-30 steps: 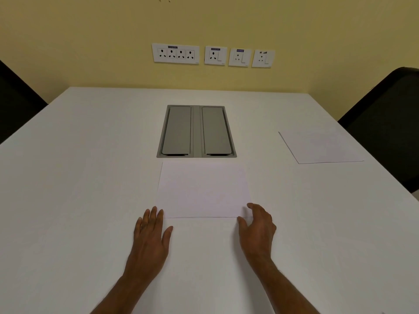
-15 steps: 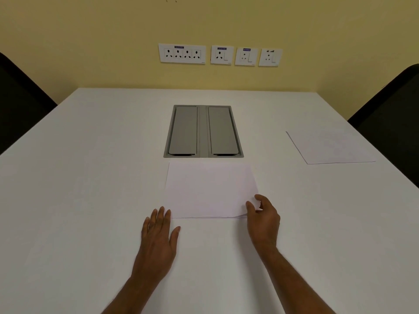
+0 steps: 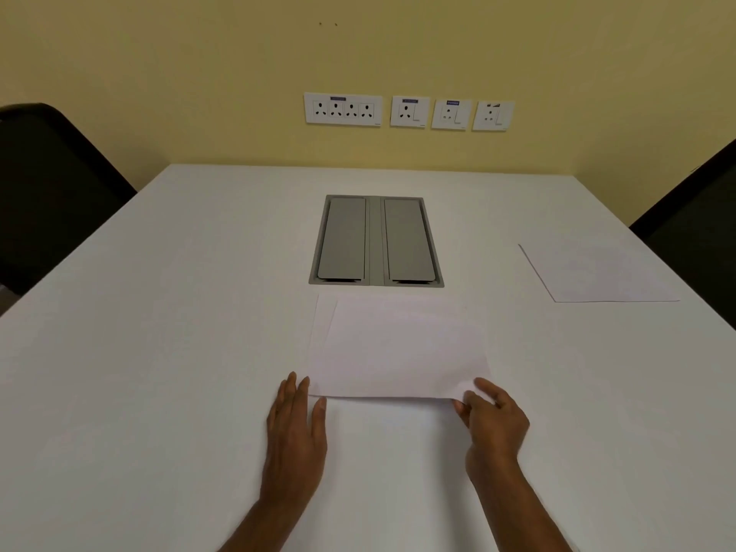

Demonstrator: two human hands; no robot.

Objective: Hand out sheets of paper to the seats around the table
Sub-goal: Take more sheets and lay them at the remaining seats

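Note:
A small stack of white paper (image 3: 402,346) lies in front of me on the white table (image 3: 159,352). Its top sheet is shifted to the right, so a strip of the sheet beneath (image 3: 322,332) shows along the left side. My right hand (image 3: 492,420) pinches the near right corner of the top sheet between thumb and fingers. My left hand (image 3: 296,420) rests flat on the table, fingertips at the stack's near left corner. One single sheet (image 3: 597,272) lies flat at the right side, in front of the right chair.
A grey double-flap cable box (image 3: 376,241) is set into the table just beyond the stack. Black chairs stand at the left (image 3: 51,193) and right (image 3: 697,217) table edges. Wall sockets (image 3: 408,111) sit on the yellow wall behind.
My right hand has closed on the near right corner of the top sheet and drawn it to the right, off the sheet below. My left hand has stayed flat by the left corner.

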